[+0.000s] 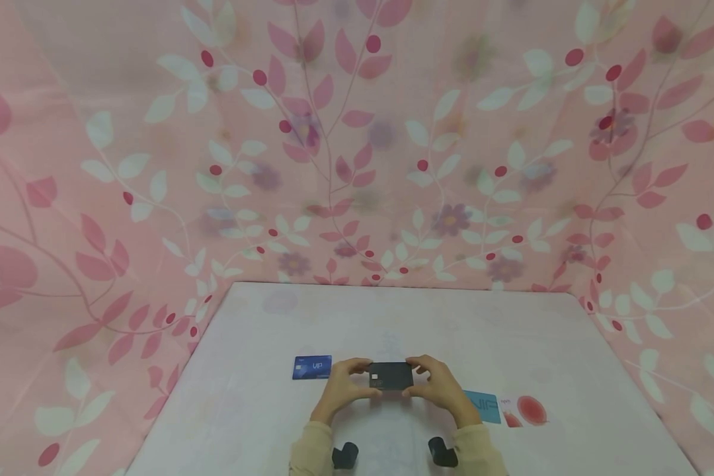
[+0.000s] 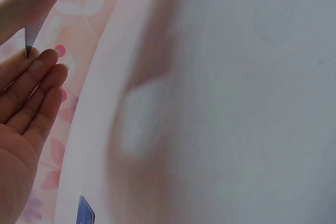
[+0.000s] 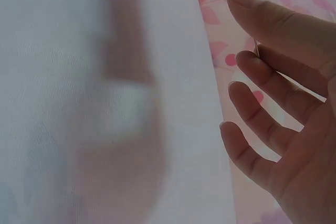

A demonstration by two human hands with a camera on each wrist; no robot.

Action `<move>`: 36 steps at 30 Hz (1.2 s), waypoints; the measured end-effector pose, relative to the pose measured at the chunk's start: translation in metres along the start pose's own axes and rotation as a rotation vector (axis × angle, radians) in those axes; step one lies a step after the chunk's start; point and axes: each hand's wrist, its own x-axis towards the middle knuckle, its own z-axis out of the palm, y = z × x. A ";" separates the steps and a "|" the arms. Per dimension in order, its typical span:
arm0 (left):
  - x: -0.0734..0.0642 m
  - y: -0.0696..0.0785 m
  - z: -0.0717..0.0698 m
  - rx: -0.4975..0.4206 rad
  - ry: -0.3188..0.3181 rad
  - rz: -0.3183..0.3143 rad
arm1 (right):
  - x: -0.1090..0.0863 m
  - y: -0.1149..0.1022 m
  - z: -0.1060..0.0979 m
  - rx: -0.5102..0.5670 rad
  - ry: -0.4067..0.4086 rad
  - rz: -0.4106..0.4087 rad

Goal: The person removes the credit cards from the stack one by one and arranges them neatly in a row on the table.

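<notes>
A black card (image 1: 391,376) with a small chip at its left is held between both hands, above the white table in the wrist views. My left hand (image 1: 347,390) pinches its left edge between thumb and index finger; in the left wrist view the card (image 2: 38,30) shows almost edge-on. At the opposite edge, my right hand (image 1: 438,387) pinches it the same way, and the right wrist view shows the card's thin edge (image 3: 255,45) at the fingertips. The other fingers of the right hand (image 3: 294,93) are loosely bent.
Left of the hands lies a blue VIP card (image 1: 312,367). By the right wrist are a teal card (image 1: 483,406), partly covered by that arm, and a white card with red pictures (image 1: 525,411). Pink floral cloth (image 1: 357,165) surrounds the white table (image 1: 262,423).
</notes>
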 end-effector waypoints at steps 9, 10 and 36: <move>0.003 -0.002 0.007 -0.019 0.001 0.018 | -0.003 0.006 -0.003 -0.021 0.029 0.009; 0.004 -0.002 0.008 -0.020 0.001 0.013 | -0.003 0.007 -0.004 -0.017 0.031 0.011; 0.013 0.000 0.031 -0.054 0.016 0.026 | -0.009 0.024 -0.016 -0.005 0.036 0.053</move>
